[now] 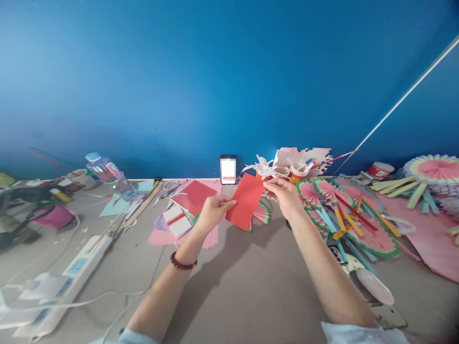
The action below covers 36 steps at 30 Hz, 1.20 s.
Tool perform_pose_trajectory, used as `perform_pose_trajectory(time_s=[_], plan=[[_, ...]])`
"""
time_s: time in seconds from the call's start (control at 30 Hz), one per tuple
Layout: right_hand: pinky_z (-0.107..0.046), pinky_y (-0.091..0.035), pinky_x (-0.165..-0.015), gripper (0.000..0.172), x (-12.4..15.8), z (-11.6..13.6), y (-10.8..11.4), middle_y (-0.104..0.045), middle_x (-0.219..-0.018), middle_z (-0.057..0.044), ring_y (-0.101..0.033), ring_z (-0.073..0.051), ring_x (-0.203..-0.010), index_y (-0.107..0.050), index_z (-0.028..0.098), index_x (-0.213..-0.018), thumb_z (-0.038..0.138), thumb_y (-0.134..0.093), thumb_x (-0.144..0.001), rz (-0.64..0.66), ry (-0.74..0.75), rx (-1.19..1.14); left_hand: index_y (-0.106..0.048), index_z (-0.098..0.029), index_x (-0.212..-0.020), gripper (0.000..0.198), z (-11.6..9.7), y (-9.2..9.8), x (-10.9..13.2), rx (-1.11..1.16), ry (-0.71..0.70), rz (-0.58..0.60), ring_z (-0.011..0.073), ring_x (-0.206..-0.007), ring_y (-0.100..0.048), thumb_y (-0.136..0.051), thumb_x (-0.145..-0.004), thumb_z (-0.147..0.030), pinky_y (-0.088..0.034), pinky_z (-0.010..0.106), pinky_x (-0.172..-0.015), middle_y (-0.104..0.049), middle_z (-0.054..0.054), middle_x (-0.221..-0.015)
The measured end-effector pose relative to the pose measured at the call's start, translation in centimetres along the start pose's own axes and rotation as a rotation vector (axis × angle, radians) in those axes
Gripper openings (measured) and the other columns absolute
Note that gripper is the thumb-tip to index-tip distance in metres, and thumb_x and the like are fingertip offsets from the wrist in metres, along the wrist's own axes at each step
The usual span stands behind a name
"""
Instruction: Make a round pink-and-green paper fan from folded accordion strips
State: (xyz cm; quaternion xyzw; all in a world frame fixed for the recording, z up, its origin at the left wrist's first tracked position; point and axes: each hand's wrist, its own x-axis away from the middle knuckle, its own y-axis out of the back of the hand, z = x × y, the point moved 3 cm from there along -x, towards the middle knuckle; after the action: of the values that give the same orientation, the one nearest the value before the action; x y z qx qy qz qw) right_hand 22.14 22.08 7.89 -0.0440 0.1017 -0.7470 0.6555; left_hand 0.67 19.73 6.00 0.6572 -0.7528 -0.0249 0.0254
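A plain red paper rectangle (245,201) is held up, tilted, above the grey table. My left hand (216,210) pinches its left edge between thumb and fingers. At its upper right edge, my right hand (282,195) grips it the same way. Behind and below the paper, a small pleated pink fan with a green rim (261,213) partly shows. Left of my left hand lies a larger red sheet (196,197) on pink paper (161,237), beside a white block with a red band (175,220).
A phone (228,170) leans on the blue wall. Paper cups (299,173) stand behind my right hand, pleated paper fans (373,234) to the right. Leftward are a plastic bottle (116,176), wooden sticks (142,206) and a power strip (73,279) with cables.
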Motion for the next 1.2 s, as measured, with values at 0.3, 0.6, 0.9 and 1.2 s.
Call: perform_pose_trajectory(time_s=[0.3, 0.6, 0.9, 1.2], plan=[[-0.022, -0.044, -0.048, 0.023, 0.2, 0.1, -0.2, -0.060, -0.054, 0.002, -0.053, -0.010, -0.049, -0.067, 0.018, -0.066, 0.033, -0.080, -0.055, 0.013, 0.001, -0.009, -0.073, -0.014, -0.077, 0.034, -0.1, 0.3, 0.2, -0.060, -0.037, -0.068, 0.0245, -0.074, -0.067, -0.074, -0.061, -0.044, -0.050, 0.027, -0.059, -0.073, 0.008, -0.074], [-0.023, -0.045, -0.052, 0.019, 0.0, -0.2, -0.3, -0.062, -0.061, 0.002, -0.056, -0.012, -0.055, -0.064, 0.020, -0.067, 0.032, -0.076, -0.059, 0.119, -0.053, -0.075, -0.070, -0.013, -0.069, 0.031, -0.8, -0.3, 0.4, 0.026, -0.015, -0.048, 0.0197, -0.066, -0.064, -0.073, -0.062, -0.043, -0.047, 0.025, -0.058, -0.071, 0.007, -0.069], [-0.028, -0.050, -0.068, 0.037, 2.2, -1.2, -3.2, -0.069, -0.090, -0.003, -0.065, -0.020, -0.080, -0.064, 0.023, -0.089, 0.049, -0.073, -0.064, 0.346, -0.208, -0.184, -0.067, -0.014, -0.064, 0.032, -1.0, -0.9, 0.7, 0.140, 0.014, -0.059, 0.0159, -0.059, -0.061, -0.075, -0.059, -0.046, -0.044, 0.024, -0.054, -0.069, 0.005, -0.064], [-0.024, -0.048, -0.062, 0.029, 3.4, -2.5, -4.5, -0.068, -0.078, 0.002, -0.063, -0.015, -0.071, -0.063, 0.020, -0.080, 0.033, -0.079, -0.059, 0.302, -0.300, -0.166, -0.070, -0.014, -0.067, 0.028, -1.8, -1.3, 1.3, -0.034, -0.079, -0.056, 0.0174, -0.064, -0.061, -0.066, -0.069, -0.042, -0.044, 0.023, -0.055, -0.069, 0.006, -0.069]])
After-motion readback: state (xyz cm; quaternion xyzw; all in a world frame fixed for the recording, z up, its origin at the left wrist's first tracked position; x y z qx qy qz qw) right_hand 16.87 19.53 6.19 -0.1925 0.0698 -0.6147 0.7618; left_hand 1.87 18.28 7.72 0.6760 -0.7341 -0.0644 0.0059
